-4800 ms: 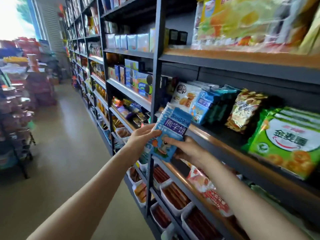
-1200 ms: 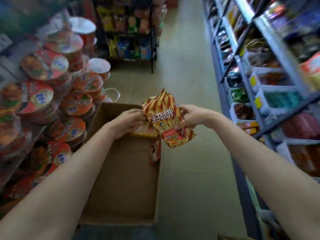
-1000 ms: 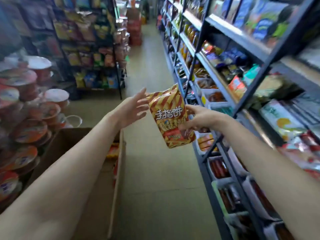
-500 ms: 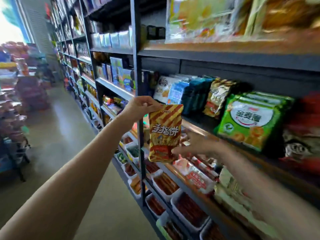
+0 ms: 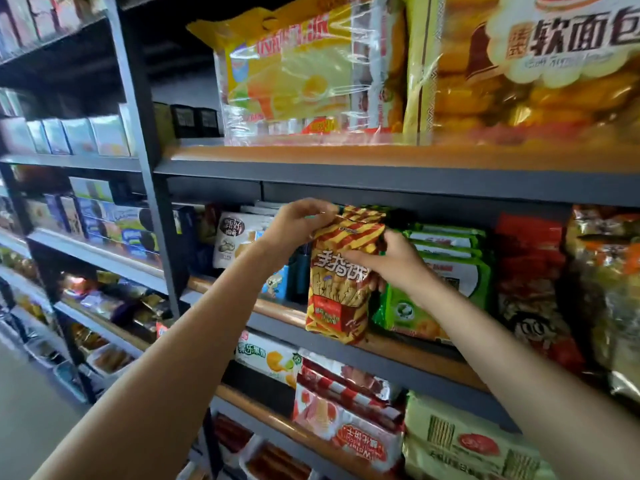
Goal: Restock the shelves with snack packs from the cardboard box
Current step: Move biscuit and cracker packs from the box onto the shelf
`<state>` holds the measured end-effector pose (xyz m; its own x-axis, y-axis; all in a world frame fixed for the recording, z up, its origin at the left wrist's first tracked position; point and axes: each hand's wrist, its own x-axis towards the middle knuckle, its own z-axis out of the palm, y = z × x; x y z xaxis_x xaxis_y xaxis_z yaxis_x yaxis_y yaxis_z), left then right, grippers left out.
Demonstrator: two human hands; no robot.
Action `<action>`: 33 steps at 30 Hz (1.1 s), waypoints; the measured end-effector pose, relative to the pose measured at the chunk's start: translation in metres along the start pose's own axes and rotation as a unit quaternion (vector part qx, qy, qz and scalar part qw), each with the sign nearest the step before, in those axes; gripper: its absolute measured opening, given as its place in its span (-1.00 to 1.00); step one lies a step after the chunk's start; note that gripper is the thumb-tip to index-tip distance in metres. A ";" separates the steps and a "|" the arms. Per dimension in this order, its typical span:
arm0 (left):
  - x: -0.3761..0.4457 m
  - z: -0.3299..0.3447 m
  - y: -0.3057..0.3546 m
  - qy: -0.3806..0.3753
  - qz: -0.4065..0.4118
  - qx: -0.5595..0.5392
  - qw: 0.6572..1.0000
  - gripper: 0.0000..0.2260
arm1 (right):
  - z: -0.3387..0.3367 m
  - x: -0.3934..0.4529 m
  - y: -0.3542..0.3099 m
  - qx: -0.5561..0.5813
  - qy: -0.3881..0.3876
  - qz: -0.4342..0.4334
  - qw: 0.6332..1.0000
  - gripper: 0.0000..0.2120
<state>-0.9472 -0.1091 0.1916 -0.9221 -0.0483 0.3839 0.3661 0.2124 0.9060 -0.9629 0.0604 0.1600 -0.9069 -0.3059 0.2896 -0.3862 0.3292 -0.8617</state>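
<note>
A red and yellow striped snack pack (image 5: 341,289) stands upright on the wooden shelf (image 5: 408,351), its lower edge at the shelf's front. My left hand (image 5: 298,225) pinches the pack's top edge. My right hand (image 5: 391,261) grips its right side, fingers across the front. The pack sits between blue packs (image 5: 277,282) on its left and green packs (image 5: 446,271) on its right. The cardboard box is out of view.
Above, a shelf (image 5: 381,161) carries large yellow bread bags (image 5: 304,74). Red packs (image 5: 533,282) stand right of the green ones. The shelf below holds red wafer packs (image 5: 349,420) and a pale green pack (image 5: 460,441). A dark upright post (image 5: 152,188) stands left.
I have turned from the box to the shelf and carried the striped pack up with both hands. It now stands on the shelf between the blue and green packs.
</note>
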 end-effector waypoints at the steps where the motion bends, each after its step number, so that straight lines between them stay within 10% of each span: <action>1: 0.007 -0.004 -0.002 0.018 0.001 -0.012 1.000 -0.92 | 0.004 0.008 0.000 0.013 0.023 0.006 1.000 -0.64; 11: 0.043 -0.012 -0.078 -0.068 -0.126 -0.016 0.990 -0.79 | 0.029 0.088 0.007 -0.060 0.161 0.066 0.983 -0.56; 20: 0.053 0.017 -0.134 -0.104 -0.051 0.219 0.969 -0.05 | 0.044 0.115 0.024 -0.273 0.208 0.128 0.931 -0.25; 33: 0.000 0.022 -0.114 0.099 0.082 0.237 0.963 -0.50 | 0.043 0.055 0.004 -0.333 0.159 -0.024 0.929 -0.59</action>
<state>-0.9916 -0.1121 0.0844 -0.7978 -0.1519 0.5835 0.3622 0.6529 0.6652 -1.0072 0.0064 0.1547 -0.8492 -0.0899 0.5203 -0.3498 0.8339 -0.4269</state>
